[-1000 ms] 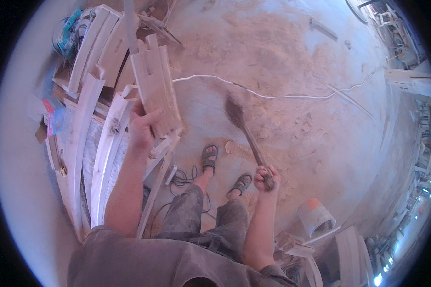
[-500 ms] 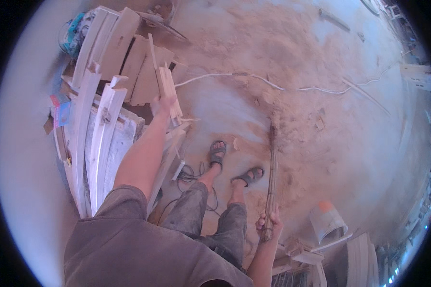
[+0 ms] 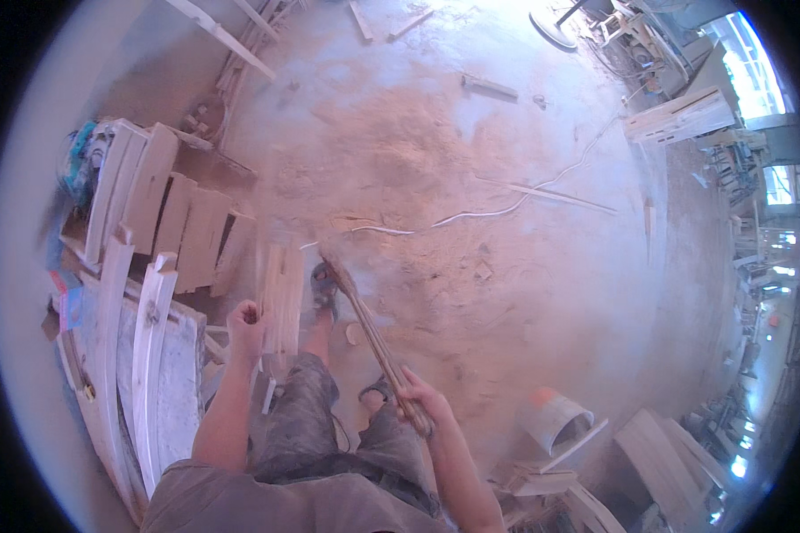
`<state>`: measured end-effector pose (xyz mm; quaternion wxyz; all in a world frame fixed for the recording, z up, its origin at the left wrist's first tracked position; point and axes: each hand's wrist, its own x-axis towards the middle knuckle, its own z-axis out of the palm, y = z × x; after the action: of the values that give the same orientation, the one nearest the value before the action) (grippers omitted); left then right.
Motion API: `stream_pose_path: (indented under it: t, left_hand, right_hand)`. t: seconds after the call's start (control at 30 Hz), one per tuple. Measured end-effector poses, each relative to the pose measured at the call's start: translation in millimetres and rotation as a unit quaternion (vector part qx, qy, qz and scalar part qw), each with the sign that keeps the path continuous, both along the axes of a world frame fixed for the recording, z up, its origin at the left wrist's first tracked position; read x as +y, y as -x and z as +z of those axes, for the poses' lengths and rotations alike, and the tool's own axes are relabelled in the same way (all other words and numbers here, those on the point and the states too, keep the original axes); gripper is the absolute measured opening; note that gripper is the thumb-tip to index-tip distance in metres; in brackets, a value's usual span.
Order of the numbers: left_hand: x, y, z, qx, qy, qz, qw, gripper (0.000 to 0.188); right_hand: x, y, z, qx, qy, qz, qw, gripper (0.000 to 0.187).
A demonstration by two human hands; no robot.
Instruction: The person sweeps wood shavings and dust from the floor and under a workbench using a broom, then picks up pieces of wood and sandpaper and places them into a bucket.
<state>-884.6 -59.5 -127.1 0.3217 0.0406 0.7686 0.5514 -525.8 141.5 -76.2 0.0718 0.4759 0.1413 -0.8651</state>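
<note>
Dusty floor is spread wide rightward, edged left by stacked timber — a brush is clasped in the right grip; left grip curled beside a board, hold indiscernible.

Near the centre, a brush handle is looking like rough, matt wood. At nine o'clock a blurred board is showing pale, bare wood. Powdery dust is leaving the floor matt. Toward five o'clock, a bucket is resembling smooth plastic; at seven, shorts are showing creased, dull cloth.
</note>
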Motion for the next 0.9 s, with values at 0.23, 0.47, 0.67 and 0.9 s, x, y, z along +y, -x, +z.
stream_pose_path:
  t: [0.23,0.47,0.67,0.9]
  left_hand:
    - [10,50,67,-0.042,0.003,0.047,0.998,0.016]
    - [25,107,25,-0.012,0.019,0.168,0.986,0.02]
    - [69,183,-33,0.048,0.066,0.231,0.969,0.029]
    - [44,196,2,0.015,0.103,0.301,0.948,0.03]
  right_hand:
    - [103,114,33,-0.108,-0.189,-0.048,0.975,0.082]
    - [420,387,106,-0.146,-0.395,0.211,0.882,0.025]
    - [408,680,129,-0.14,-0.836,0.232,0.477,0.087]
    - [294,572,61,-0.064,-0.613,0.276,0.738,0.082]
